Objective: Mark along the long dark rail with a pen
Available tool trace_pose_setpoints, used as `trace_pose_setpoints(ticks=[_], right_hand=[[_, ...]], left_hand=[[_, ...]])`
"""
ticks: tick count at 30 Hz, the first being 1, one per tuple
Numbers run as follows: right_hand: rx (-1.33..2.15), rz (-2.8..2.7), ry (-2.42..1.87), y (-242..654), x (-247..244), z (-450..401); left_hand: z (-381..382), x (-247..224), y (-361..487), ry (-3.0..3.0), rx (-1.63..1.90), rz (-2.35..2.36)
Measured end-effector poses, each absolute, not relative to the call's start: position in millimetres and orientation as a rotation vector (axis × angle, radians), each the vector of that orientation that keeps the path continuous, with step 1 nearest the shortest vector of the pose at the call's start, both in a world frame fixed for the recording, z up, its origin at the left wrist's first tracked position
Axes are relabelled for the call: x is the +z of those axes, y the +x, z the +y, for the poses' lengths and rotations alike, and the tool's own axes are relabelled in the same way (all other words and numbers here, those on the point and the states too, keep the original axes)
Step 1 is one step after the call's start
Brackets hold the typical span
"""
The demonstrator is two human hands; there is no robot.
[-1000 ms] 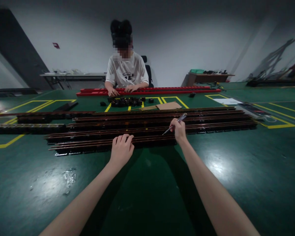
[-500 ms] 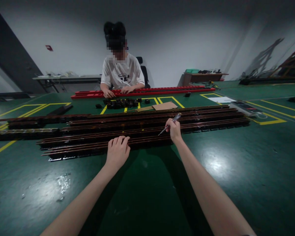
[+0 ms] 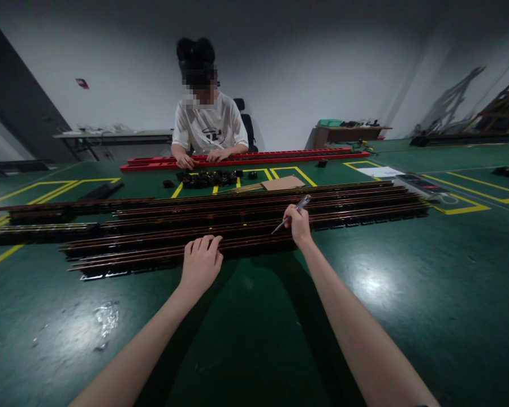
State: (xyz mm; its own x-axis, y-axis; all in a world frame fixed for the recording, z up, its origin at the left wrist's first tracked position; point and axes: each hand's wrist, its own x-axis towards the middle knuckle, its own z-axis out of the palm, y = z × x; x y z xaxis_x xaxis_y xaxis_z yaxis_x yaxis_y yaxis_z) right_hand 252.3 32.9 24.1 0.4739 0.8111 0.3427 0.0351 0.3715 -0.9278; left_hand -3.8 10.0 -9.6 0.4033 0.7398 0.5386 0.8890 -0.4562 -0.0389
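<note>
Long dark strips with thin copper-coloured edges [image 3: 348, 207] lie side by side across the green table [image 3: 246, 339]. My left hand [image 3: 201, 261] rests on the near edge of these strips, its fingers bent over them and slightly apart; I see nothing held in it. To its right, my right hand [image 3: 299, 223] is closed round a slim screwdriver-like tool [image 3: 301, 204]. The tool slants down to the left, and its thin tip is close over the strips between my hands. Whether the tip touches a strip cannot be made out.
Across the table a person in a white shirt [image 3: 212, 127] has both hands at long red rails [image 3: 152, 164]. Small black parts [image 3: 212, 179] and a brown cardboard piece [image 3: 283, 183] lie beyond the strips. A dark device [image 3: 422, 185] and white paper [image 3: 379, 172] are at right.
The whole view has shifted slightly, so things appear a little further left. Both my hands keep their places on the strips, and the tool remains in my right hand.
</note>
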Motion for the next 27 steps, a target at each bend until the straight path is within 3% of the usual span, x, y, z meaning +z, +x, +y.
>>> trace_pose_setpoints(ticks=[27], right_hand=[[0.808,-1.095,-1.056,260,25,37]], left_hand=[[8,-9,-3,-2.309,-0.558,-1.452]])
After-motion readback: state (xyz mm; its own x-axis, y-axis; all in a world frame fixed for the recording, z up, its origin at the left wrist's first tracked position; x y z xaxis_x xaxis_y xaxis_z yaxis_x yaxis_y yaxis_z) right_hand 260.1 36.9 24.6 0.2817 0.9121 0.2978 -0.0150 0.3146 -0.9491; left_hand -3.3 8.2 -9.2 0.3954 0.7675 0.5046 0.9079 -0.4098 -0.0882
